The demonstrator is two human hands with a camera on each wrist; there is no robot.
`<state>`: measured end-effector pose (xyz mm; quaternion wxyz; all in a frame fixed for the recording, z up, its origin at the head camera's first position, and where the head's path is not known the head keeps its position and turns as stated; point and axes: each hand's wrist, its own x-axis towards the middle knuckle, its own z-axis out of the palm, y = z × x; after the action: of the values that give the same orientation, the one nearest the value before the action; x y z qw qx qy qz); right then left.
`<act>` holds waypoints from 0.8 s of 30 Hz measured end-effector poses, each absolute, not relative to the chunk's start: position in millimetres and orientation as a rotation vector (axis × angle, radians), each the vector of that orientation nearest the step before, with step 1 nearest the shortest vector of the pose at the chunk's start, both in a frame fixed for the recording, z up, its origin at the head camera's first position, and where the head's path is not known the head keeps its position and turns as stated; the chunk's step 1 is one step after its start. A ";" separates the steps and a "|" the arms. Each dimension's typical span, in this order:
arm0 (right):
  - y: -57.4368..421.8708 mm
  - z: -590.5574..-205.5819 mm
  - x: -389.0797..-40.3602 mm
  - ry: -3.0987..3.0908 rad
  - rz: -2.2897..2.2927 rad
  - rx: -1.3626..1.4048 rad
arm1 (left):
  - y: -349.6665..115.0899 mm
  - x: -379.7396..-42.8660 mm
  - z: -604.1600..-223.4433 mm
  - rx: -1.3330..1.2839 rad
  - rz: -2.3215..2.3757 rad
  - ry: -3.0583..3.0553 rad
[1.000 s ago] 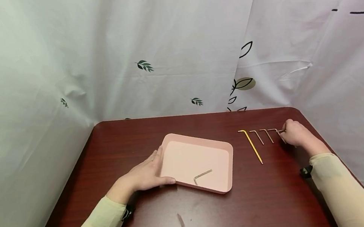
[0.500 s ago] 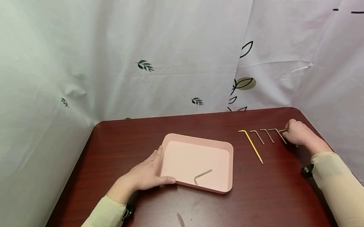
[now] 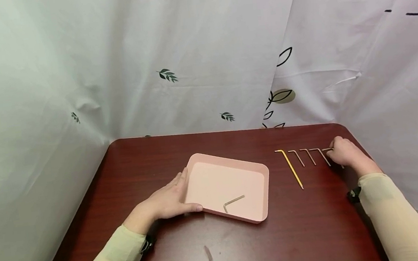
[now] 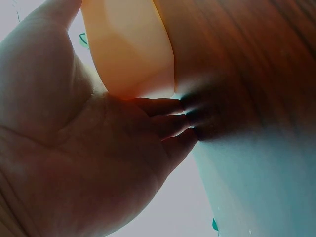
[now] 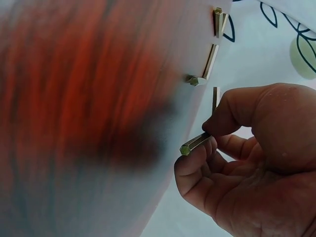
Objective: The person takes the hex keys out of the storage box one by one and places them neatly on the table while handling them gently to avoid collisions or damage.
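Note:
My left hand rests against the left side of a pink tray, its fingers straight along the wall and the thumb at the front rim. A metal hex key lies inside the tray near the front. At the table's right side, my right hand pinches another hex key between thumb and fingers. In the right wrist view its hexagonal end sticks out past the fingertips. Left of that hand lie a yellow hex key and three metal hex keys, the closest being this one.
The dark red-brown wooden table is enclosed by a white printed curtain at the back and sides. The row of hex keys lies between the tray and the right hand. A pale streak marks the table's front.
My right hand has shifted slightly to the right with its hex key, widening the gap to the neighbouring one. The left hand and tray stay in place.

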<state>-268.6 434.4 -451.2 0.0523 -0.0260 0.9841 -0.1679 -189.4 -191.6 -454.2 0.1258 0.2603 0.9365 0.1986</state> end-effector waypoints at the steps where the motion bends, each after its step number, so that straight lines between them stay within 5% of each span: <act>1: 443.8 -460.6 -275.5 2.999 -0.503 -0.082 | -191.3 -189.6 -453.9 0.755 0.576 2.727; 6: 471.3 -488.3 -296.7 3.015 -0.508 -0.081 | -190.5 -190.1 -453.1 0.755 0.566 2.729; 24: 433.5 -444.8 -273.4 2.985 -0.493 -0.131 | -190.5 -189.1 -452.9 0.767 0.561 2.727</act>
<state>-273.4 433.5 -444.8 0.0566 -0.0431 0.9841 -0.1625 -189.1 -190.5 -452.9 0.1268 0.2634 0.9367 0.1926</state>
